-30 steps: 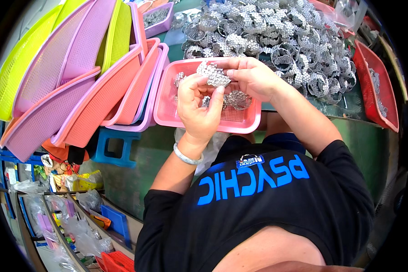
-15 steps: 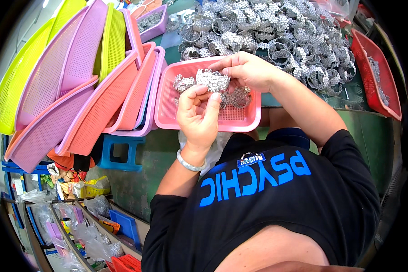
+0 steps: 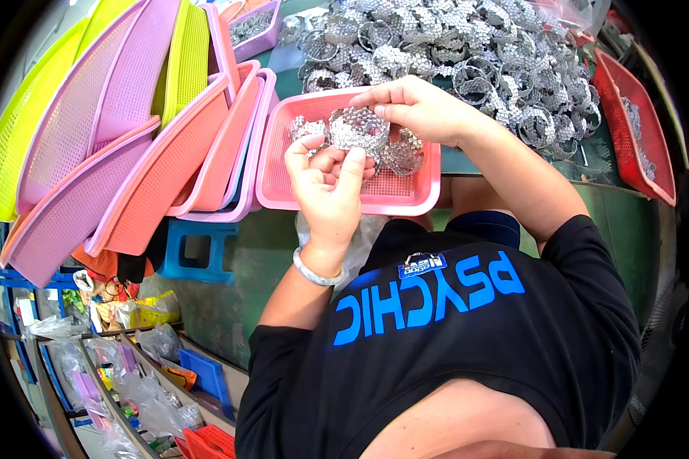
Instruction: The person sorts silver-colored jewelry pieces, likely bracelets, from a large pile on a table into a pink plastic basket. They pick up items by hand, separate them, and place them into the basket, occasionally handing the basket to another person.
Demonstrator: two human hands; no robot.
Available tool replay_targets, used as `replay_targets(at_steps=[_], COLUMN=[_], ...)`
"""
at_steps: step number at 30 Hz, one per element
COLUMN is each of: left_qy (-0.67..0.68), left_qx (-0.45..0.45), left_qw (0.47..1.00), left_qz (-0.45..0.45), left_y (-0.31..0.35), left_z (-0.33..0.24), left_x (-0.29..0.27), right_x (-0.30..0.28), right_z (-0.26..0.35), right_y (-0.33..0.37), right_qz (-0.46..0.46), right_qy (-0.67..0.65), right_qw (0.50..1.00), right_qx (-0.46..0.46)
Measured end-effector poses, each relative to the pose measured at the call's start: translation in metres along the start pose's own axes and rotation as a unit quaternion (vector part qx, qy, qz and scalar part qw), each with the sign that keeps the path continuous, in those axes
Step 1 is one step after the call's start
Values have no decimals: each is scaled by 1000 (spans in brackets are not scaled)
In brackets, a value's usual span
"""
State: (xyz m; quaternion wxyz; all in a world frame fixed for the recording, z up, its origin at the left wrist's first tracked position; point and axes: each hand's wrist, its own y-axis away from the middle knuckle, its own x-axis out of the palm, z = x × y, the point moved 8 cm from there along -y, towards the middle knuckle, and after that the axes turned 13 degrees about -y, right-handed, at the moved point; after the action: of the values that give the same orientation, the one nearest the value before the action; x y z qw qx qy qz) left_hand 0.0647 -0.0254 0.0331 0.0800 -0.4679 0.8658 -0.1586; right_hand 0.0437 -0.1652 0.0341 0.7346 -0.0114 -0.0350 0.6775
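A silvery, scaly cuff [image 3: 358,131] is hanging over a pink basket [image 3: 402,202] at upper centre, the left hand [image 3: 329,187] pinching its lower edge. The right hand [image 3: 417,109] is hovering at its upper right; I cannot tell whether it is gripping. The two-sided hold is probably steadying the cuff. Its opening is seemingly facing up-frame, its longer span running left to right. Similar cuffs [image 3: 444,50] are lying heaped at upper right.
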Motion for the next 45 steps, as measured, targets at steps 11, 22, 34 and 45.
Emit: replay_targets(at_steps=[11,22,34,45], left_qy=[29,29,58,82], left_qx=[-31,-33,-29,-25], left_qw=[999,999,998,996], left_qz=[12,19,18,31], left_y=[0,0,5,17], left_z=[6,9,8,-5], left_x=[-1,-2,-4,-17], right_x=[5,11,14,40], right_z=[16,36,35,55], right_y=[3,10,15,29], right_qz=[-11,-30,-45,-41], right_qy=[162,245,226,257], right_qw=[985,960,951,907], right_qx=[-65,-133,-207,-331])
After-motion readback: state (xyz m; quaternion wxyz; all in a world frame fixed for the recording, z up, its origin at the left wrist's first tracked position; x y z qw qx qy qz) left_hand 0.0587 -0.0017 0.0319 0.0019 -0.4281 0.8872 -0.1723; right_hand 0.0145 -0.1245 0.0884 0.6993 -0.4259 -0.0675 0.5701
